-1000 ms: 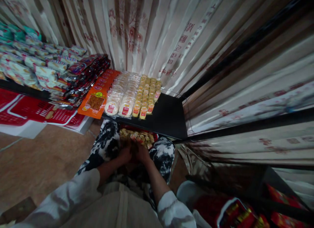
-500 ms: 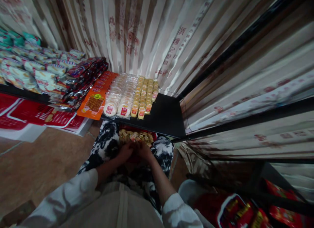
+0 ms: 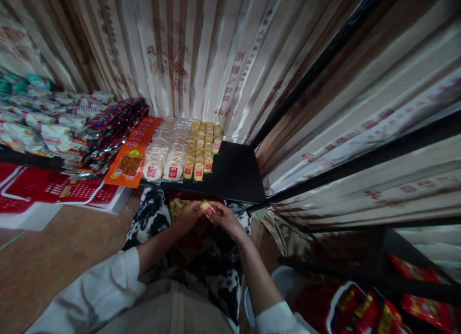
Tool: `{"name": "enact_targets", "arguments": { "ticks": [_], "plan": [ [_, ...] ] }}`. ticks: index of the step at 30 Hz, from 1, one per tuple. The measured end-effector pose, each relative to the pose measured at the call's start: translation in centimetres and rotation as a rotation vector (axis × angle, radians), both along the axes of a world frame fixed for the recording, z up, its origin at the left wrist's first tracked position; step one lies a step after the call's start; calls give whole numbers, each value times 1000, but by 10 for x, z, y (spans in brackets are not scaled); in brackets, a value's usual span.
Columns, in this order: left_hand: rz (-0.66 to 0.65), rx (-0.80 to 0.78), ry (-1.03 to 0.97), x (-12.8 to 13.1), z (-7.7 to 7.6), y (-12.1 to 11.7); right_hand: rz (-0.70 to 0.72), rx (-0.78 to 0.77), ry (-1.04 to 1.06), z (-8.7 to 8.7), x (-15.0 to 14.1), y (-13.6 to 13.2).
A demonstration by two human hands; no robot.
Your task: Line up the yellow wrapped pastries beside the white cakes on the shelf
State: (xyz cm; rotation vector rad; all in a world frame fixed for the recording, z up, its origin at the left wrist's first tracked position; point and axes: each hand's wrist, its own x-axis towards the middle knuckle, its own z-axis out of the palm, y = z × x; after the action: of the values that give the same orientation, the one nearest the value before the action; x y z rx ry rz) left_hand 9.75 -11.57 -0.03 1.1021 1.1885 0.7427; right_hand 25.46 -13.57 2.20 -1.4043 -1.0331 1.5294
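My left hand and my right hand meet above my lap, just below the front edge of a black shelf. Between their fingers sit small yellow wrapped snack packs, both hands closed on them. Under the hands, between my knees in black-and-white patterned trousers, lies a red container of the same yellow packs, mostly hidden. On the shelf stand rows of small yellow packs beside round white wrapped cakes.
Orange snack bags, dark red bags and pale packets fill the shelf's left part. A red and white carton lies on the brown floor. Draped patterned curtains hang behind. Red packets sit at the lower right.
Both hands have risen from the container with yellow packs held between them, closer to the shelf edge. The view has shifted down and left.
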Motion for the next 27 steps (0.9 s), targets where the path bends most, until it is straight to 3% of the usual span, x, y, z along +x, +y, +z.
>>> {"name": "enact_targets", "arguments": {
  "ticks": [4,15,21,27],
  "plan": [
    [58,-116,-278,14,15,6,-214,23,118,12,9,7],
    [392,-202,-554,68,51,32,-563,127,399,24,15,31],
    [426,-287,-600,94,57,44,-556,196,349,15,13,53],
    [450,-390,-439,105,54,64,-577,258,158,13,27,88]
  ]
}}
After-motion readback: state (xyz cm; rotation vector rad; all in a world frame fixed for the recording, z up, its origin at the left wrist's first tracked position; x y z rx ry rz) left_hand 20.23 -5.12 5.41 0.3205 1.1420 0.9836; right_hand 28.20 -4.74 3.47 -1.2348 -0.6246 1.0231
